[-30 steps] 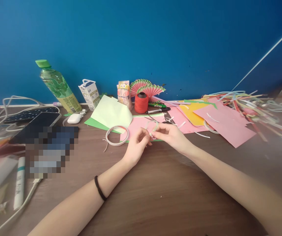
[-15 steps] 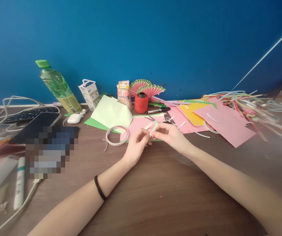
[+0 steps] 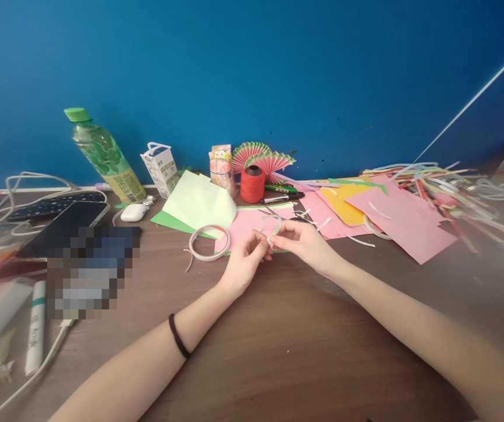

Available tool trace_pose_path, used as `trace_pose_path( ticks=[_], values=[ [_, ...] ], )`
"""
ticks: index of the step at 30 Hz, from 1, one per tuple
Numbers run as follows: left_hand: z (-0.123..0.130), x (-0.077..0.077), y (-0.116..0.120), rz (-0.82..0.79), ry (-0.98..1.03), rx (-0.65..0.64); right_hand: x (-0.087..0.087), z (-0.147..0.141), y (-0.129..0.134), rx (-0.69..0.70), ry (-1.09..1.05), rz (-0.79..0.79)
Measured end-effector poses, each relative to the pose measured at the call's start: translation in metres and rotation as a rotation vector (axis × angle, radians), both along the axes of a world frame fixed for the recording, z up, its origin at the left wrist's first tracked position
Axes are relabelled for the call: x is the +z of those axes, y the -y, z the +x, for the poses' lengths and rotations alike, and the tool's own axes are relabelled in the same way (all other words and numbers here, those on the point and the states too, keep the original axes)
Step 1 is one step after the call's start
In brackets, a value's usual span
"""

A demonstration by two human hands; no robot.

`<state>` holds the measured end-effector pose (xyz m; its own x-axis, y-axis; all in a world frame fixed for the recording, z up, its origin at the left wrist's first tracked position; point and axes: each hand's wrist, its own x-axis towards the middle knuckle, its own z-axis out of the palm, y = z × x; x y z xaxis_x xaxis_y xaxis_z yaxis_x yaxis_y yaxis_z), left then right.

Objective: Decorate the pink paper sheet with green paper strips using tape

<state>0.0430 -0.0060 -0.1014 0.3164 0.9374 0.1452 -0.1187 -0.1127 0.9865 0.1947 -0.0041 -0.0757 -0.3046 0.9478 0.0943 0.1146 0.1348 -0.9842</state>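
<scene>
A thin pale paper strip [image 3: 277, 223] is bent into a small loop that rises above my fingertips. My left hand [image 3: 248, 256] pinches it from the left and my right hand [image 3: 303, 240] pinches it from the right, the fingertips almost meeting. Pink paper [image 3: 245, 221] lies on the table just behind my hands. Left of my left hand is a roll of tape [image 3: 193, 249], flat on its side and partly over the paper. Pale green sheets [image 3: 199, 199] rest behind the roll.
A red thread spool [image 3: 252, 186], pens [image 3: 283, 197] and folded paper fans [image 3: 273, 164] stand at the back. On the left are a bottle [image 3: 106, 158], a carton [image 3: 160, 170], an earbud case [image 3: 133, 212] and phones. Pink sheets [image 3: 405, 228] and loose strips lie right.
The paper strip has gone from an angular fold to a rounder loop between my fingers. Both hands have stayed nearly in place.
</scene>
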Motion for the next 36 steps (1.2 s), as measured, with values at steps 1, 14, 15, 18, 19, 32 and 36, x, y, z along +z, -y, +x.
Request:
trace_pose_path(
  ticks=[1, 14, 15, 18, 19, 32, 36],
  values=[
    [-0.0001, -0.0002, -0.0001, 0.002, -0.002, 0.001, -0.0004, 0.0002, -0.0003, -0.001, 0.007, -0.001],
    [-0.0007, 0.0004, 0.0011, -0.045, -0.007, -0.031, 0.0034, -0.0021, 0.0005, -0.012, 0.002, -0.02],
    [-0.0008, 0.0002, 0.001, -0.061, -0.006, -0.034, 0.0029, -0.0021, 0.0004, -0.024, -0.005, -0.023],
    [-0.0008, -0.0002, 0.0005, -0.084, -0.004, -0.032, 0.0016, -0.0018, 0.0001, -0.045, -0.023, -0.016],
    [-0.0007, -0.0003, 0.0004, -0.085, 0.0, -0.03, 0.0014, -0.0017, 0.0001, -0.048, -0.027, -0.011],
    [-0.0003, 0.002, 0.0016, -0.042, 0.04, -0.032, 0.0025, -0.0027, 0.0006, -0.048, -0.036, -0.058],
    [-0.001, 0.0017, 0.0015, -0.033, 0.039, -0.036, 0.0021, -0.0031, 0.0007, -0.042, -0.011, -0.05]
  ],
)
